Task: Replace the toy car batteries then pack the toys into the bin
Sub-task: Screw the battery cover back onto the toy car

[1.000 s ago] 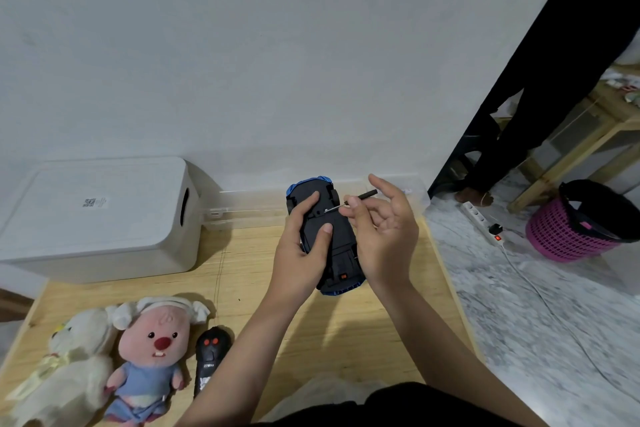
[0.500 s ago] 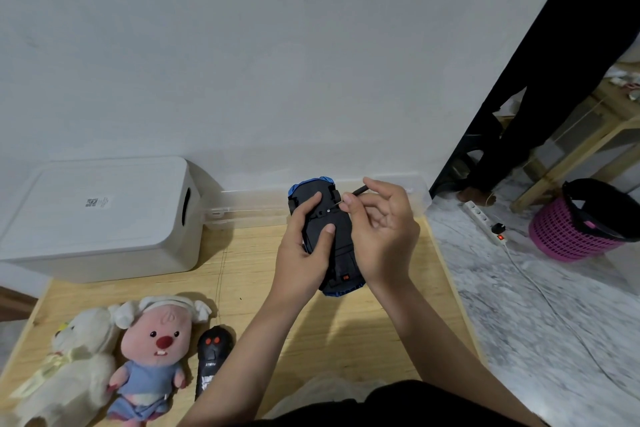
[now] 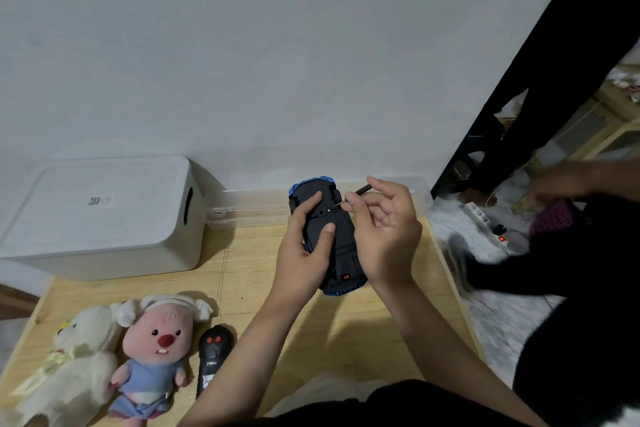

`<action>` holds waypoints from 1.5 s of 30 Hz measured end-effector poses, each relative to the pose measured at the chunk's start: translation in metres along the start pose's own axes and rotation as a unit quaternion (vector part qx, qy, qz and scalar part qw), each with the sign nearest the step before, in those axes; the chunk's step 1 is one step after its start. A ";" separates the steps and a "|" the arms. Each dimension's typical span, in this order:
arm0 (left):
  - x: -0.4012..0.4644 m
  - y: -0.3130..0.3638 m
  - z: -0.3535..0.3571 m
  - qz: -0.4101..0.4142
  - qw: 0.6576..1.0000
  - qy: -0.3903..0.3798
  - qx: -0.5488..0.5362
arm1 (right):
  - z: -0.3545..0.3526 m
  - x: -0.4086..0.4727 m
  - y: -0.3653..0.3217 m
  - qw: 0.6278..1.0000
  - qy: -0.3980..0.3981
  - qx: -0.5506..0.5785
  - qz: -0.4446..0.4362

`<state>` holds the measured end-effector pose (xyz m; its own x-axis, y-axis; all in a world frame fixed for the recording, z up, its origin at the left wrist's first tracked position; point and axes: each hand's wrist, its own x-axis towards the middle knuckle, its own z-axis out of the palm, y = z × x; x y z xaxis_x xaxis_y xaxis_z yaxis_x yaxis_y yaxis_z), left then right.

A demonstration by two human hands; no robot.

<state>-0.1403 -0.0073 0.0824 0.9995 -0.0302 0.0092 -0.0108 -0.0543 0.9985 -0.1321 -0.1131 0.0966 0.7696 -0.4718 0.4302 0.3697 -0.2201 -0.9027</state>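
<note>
Black underside up: battery cover screw.
My left hand point(image 3: 304, 246) grips the toy car point(image 3: 341, 253) steady so my right hand point(image 3: 384, 229) pinches the screwdriver point(image 3: 356, 193) into it.

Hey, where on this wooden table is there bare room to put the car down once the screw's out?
The wooden table is bare in the middle, between the remote and the right edge, below the toy car. Another bare strip lies between the white bin and the plush toys. The near-left corner is crowded with plush toys and the remote.
</note>
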 end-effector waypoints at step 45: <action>0.000 0.011 -0.007 0.000 1.000 0.012 -0.008 | -0.003 0.013 -0.011 0.994 -0.079 0.015 -0.078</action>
<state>-0.1403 -0.0006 0.0934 0.9999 -0.0064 0.0095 -0.0097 -0.0385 0.9992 -0.1278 -0.1194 0.1119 0.7726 -0.2936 0.5630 0.5047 -0.2541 -0.8251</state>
